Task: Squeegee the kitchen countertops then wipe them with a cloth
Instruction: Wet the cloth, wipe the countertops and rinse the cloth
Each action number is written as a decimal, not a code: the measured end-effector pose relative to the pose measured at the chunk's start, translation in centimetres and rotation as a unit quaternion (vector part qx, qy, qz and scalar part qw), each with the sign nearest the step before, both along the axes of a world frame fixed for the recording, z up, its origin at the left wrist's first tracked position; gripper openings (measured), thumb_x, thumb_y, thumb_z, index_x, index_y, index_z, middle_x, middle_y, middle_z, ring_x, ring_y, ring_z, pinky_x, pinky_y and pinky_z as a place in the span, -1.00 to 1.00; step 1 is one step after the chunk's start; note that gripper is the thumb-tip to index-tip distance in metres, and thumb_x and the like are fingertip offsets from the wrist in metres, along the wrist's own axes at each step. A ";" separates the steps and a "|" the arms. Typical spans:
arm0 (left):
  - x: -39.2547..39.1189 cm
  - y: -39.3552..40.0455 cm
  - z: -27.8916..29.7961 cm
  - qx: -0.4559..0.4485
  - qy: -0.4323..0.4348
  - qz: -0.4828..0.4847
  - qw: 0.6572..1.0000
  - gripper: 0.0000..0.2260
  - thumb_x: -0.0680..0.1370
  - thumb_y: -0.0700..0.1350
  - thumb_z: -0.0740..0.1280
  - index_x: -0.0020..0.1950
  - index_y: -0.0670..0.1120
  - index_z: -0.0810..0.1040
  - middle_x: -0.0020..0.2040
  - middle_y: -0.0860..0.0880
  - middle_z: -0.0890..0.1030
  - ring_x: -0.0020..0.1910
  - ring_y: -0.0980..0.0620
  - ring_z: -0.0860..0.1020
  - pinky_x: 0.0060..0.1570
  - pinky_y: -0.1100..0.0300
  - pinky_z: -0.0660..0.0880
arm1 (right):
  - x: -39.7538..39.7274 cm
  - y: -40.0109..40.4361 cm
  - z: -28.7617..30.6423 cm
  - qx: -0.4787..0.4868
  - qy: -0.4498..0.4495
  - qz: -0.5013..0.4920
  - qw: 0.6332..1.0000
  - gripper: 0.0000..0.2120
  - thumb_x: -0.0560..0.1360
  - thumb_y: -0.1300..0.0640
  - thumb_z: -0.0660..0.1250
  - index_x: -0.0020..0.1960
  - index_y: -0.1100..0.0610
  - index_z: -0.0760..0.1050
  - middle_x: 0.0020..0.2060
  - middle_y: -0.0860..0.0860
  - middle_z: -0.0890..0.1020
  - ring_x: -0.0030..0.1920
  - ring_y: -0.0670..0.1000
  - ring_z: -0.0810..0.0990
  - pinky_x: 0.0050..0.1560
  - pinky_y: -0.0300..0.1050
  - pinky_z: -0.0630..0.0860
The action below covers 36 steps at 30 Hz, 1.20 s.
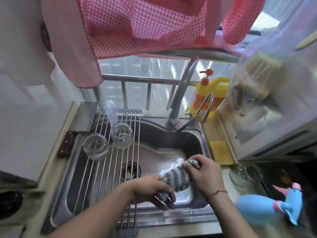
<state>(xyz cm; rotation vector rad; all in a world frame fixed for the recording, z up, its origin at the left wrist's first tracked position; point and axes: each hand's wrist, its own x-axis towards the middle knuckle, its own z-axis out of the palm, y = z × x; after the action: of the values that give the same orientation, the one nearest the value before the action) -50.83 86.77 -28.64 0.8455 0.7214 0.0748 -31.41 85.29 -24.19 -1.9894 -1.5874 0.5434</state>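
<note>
A grey-and-white striped fluffy cloth [177, 177] is rolled into a thick twist over the steel sink [154, 134]. My left hand [151, 189] grips its near end, fingers curled under it. At the far end, my right hand [204, 174] grips the cloth from above. Both hands hold the cloth above the sink basin, right of the drain [130, 171]. A blue whale-shaped tool [267, 208] with pink parts lies on the counter at the right; I cannot tell what it is.
A roll-up wire rack [106, 162] spans the sink's left half and carries two glass jars [96, 146] [122, 137]. The tap [181, 93] rises behind the basin. A yellow sponge [221, 152], a detergent bottle [209, 95], a glass lid [245, 174] and a knife [66, 143] lie around it.
</note>
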 end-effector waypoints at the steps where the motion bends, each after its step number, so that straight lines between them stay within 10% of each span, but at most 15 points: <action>1: 0.4 0.2 0.0 -0.064 -0.012 0.021 0.998 -0.80 0.57 -0.11 0.27 0.10 -0.22 0.45 -0.03 -0.19 0.62 -0.06 -0.16 0.63 -0.03 0.01 0.57 | -0.4 -0.3 -0.8 0.040 -0.013 -0.022 0.999 -0.86 0.38 0.12 0.53 -0.21 0.03 0.56 -0.33 -0.13 0.59 -0.28 -0.14 0.53 -0.20 -0.29 0.44; 5: 1.7 0.8 -0.3 -0.264 -0.140 0.150 0.942 -0.74 0.57 0.00 0.28 0.03 -0.20 0.55 -0.15 -0.17 0.60 -0.15 -0.10 0.61 -0.02 -0.05 0.55 | -3.6 -3.5 -3.7 0.110 0.019 0.166 0.980 -0.56 0.32 0.24 0.39 0.19 0.02 0.53 0.08 -0.08 0.61 0.08 -0.08 0.56 0.17 -0.20 0.48; 10: 1.0 2.2 -1.2 -0.153 0.003 0.097 0.984 -0.86 0.46 -0.24 0.37 -0.20 -0.05 0.45 -0.42 0.04 0.33 -0.51 0.17 0.28 -0.49 0.34 0.26 | -0.5 -4.7 -4.2 0.176 0.045 0.246 0.952 -0.53 0.27 0.31 0.26 0.16 0.16 0.61 0.22 -0.07 0.60 0.23 -0.04 0.56 0.22 -0.14 0.50; 13: 1.2 2.8 -0.6 -0.180 -0.057 -0.005 0.982 -0.77 0.47 -0.31 0.25 -0.22 -0.01 0.28 -0.46 0.08 0.22 -0.53 0.21 0.19 -0.52 0.39 0.14 | 0.3 -2.5 -4.0 0.173 -0.105 0.316 0.927 -0.38 0.34 0.27 0.22 0.42 0.26 0.37 0.41 0.09 0.44 0.41 0.10 0.40 0.41 -0.05 0.33; 16: 2.9 2.7 0.0 -0.150 -0.029 -0.078 0.985 -0.68 0.47 -0.37 0.21 -0.30 0.00 0.20 -0.51 0.08 0.18 -0.56 0.21 0.18 -0.53 0.36 0.09 | -0.5 -0.2 -5.4 0.146 -0.264 0.386 0.872 -0.47 0.44 0.12 0.23 0.39 0.23 0.33 0.14 0.11 0.58 0.11 0.13 0.59 0.07 -0.01 0.57; 20: 4.2 4.0 -0.4 0.027 0.186 -0.129 0.974 -0.62 0.46 -0.37 0.32 -0.39 -0.01 0.28 -0.52 0.04 0.25 -0.56 0.14 0.19 -0.57 0.34 0.14 | -2.2 2.8 -4.0 0.052 -0.361 0.346 0.864 -0.74 0.22 0.09 0.53 -0.16 0.11 0.53 -0.36 0.01 0.56 -0.42 0.03 0.54 -0.50 -0.13 0.41; 25: 4.7 5.8 -2.3 0.436 0.352 -0.143 0.816 -0.72 0.38 -0.17 0.34 0.08 -0.03 0.54 -0.05 -0.03 0.64 -0.11 -0.05 0.62 -0.15 0.08 0.57 | -3.9 5.7 -3.3 -0.304 -0.328 0.320 0.835 -0.71 0.50 0.21 0.32 0.22 0.21 0.52 0.13 0.13 0.61 0.14 0.18 0.60 0.06 0.01 0.54; 29: 4.3 6.2 -3.1 0.647 0.386 -0.189 0.630 -0.49 0.49 -0.03 0.33 0.39 -0.09 0.28 0.05 -0.10 0.63 -0.01 -0.18 0.62 -0.12 0.03 0.49 | -3.7 6.9 -4.3 -0.401 -0.112 0.266 0.869 -0.93 0.38 0.29 0.27 -0.19 0.16 0.49 -0.27 0.15 0.56 -0.29 0.11 0.56 -0.39 -0.21 0.42; 33: 3.4 7.7 -3.8 0.792 0.278 -0.226 0.495 -0.68 0.40 0.01 0.38 0.12 -0.03 0.53 -0.35 0.00 0.63 -0.40 -0.08 0.63 -0.47 0.25 0.29 | -2.5 6.1 -4.3 -0.543 0.225 0.105 0.802 -0.79 0.35 0.28 0.27 -0.35 0.10 0.27 -0.53 0.02 0.26 -0.59 -0.04 0.18 -0.53 -0.31 0.09; 36: 3.4 8.6 -3.9 0.803 0.252 -0.208 0.499 -0.82 0.27 -0.03 0.45 -0.18 0.01 0.56 -0.47 0.02 0.56 -0.53 -0.04 0.57 -0.51 0.31 0.28 | -2.0 6.1 -4.0 -0.560 0.310 0.078 0.764 -0.69 0.43 0.25 0.26 -0.37 0.05 0.19 -0.56 -0.01 0.21 -0.60 -0.06 0.13 -0.55 -0.30 0.01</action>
<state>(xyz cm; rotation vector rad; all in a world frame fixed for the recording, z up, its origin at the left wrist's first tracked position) -47.46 95.33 -32.50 2.9786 0.8456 0.0455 -33.40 91.42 -28.20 -1.9507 -1.0052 2.3654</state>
